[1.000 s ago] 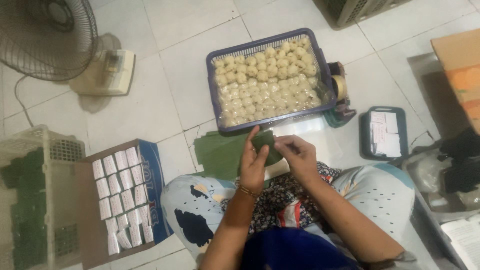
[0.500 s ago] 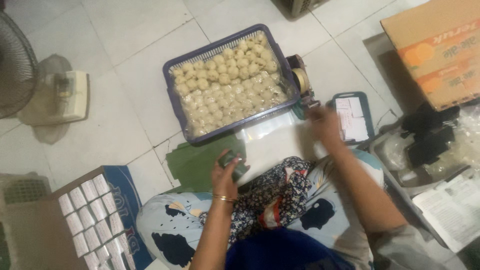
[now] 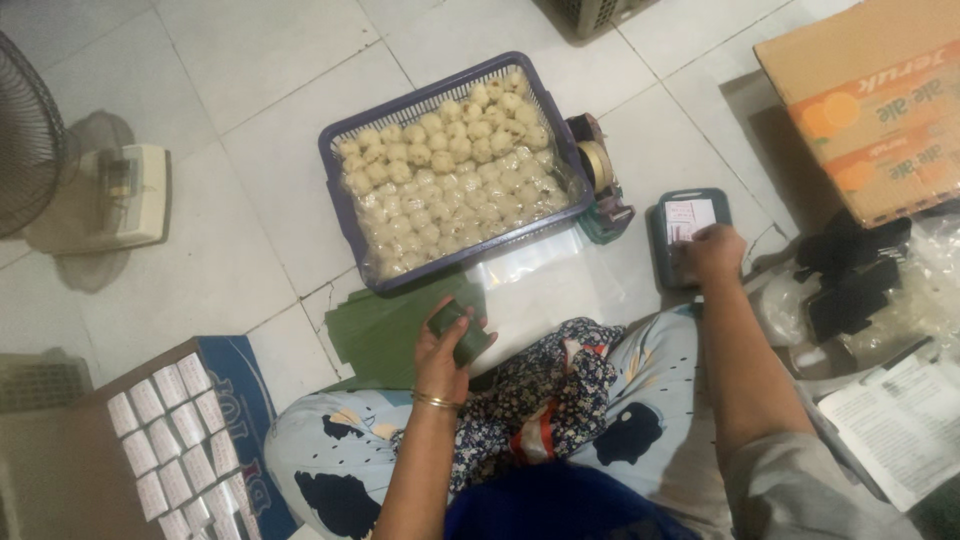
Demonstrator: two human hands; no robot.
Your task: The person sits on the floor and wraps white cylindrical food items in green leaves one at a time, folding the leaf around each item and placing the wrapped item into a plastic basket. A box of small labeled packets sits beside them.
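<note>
My left hand [image 3: 441, 352] grips a small roll wrapped in green leaf [image 3: 460, 331], held over my lap beside a stack of flat green leaves [image 3: 385, 325]. My right hand [image 3: 713, 250] reaches right onto a small dark tray [image 3: 663, 232] holding white paper slips [image 3: 688, 218], fingers curled on them. Whether it has hold of a slip is hidden. A purple basket [image 3: 338, 182] full of pale round dough balls [image 3: 450, 180] stands on the tiled floor ahead of me.
A tape dispenser [image 3: 598, 180] sits right of the basket. A cardboard box [image 3: 880, 100] and black clips [image 3: 848, 275] lie at the right, printed papers [image 3: 905, 420] below them. Left are a fan base [image 3: 110, 195] and a box of white packets [image 3: 165, 440].
The view has swung left to right. My right hand left the leaf roll and reached right to the tray of slips. My left hand kept the roll.
</note>
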